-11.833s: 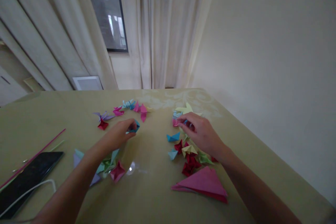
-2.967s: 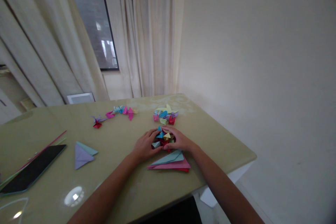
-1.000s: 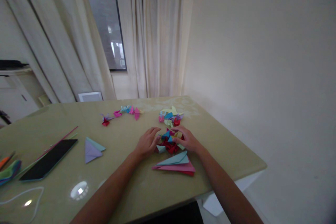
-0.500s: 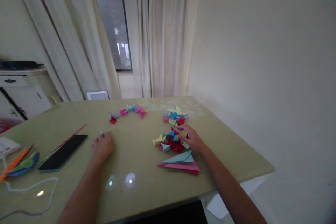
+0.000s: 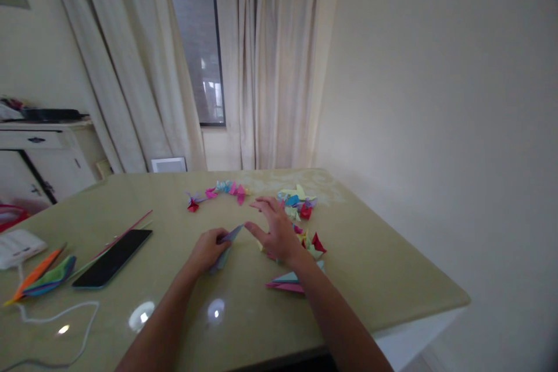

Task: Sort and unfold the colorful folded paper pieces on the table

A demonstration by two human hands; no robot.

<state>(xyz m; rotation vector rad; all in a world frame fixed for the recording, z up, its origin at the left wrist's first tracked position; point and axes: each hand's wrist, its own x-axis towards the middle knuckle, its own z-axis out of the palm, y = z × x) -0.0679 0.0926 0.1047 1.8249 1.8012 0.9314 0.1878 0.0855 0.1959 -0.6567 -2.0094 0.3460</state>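
Note:
My left hand [image 5: 208, 249] is closed on a folded purple and teal paper triangle [image 5: 227, 240] near the middle of the table. My right hand [image 5: 274, 231] hovers just to its right with fingers spread, holding nothing, reaching towards the triangle's tip. Partly hidden under and beside my right hand is a pile of small folded paper pieces [image 5: 312, 242] in red, yellow and green. A flat stack of pink and teal triangles [image 5: 282, 282] lies beside my right forearm.
A second pile of folded pieces [image 5: 297, 200] and a curved chain of pieces [image 5: 218, 190] lie farther back. At left are a black phone [image 5: 112, 249], a pink stick [image 5: 126, 229], orange and green papers [image 5: 43, 275], a white cable [image 5: 54, 328]. The table's edge [image 5: 418, 318] runs at right.
My left hand went left to the purple and teal triangle, took hold of it and brought it to the centre. My right hand left the pile and spread open towards it.

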